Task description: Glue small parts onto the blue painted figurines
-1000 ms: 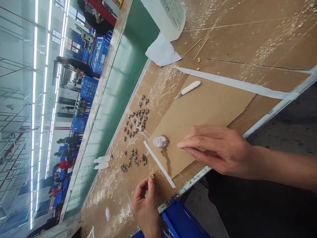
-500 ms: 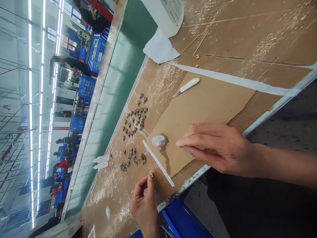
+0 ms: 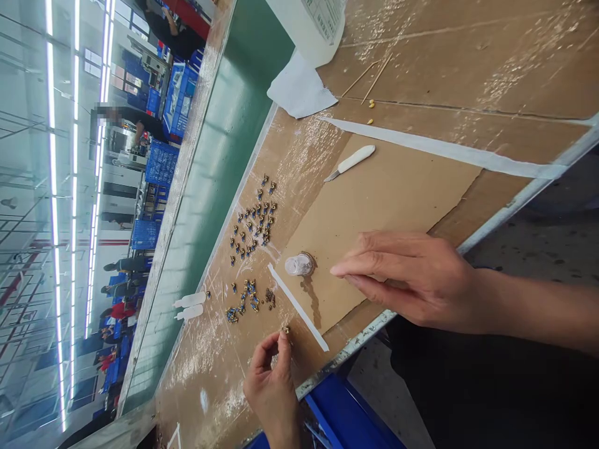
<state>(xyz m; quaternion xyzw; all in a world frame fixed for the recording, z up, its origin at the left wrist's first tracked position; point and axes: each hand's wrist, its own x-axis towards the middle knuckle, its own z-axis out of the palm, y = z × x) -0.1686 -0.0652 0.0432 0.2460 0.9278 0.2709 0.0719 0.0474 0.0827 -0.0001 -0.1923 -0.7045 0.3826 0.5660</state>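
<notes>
Your left hand [image 3: 274,390], bottom centre, pinches a small brass part [image 3: 285,329]; your right hand [image 3: 412,277] lies flat, fingers pressed together, near the small bottle [image 3: 299,264].

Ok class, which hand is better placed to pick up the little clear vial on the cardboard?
The right hand, probably. It lies open and empty on the cardboard, with its fingertips just short of the clear vial. The left hand is farther off and pinches a small brass part.
</notes>
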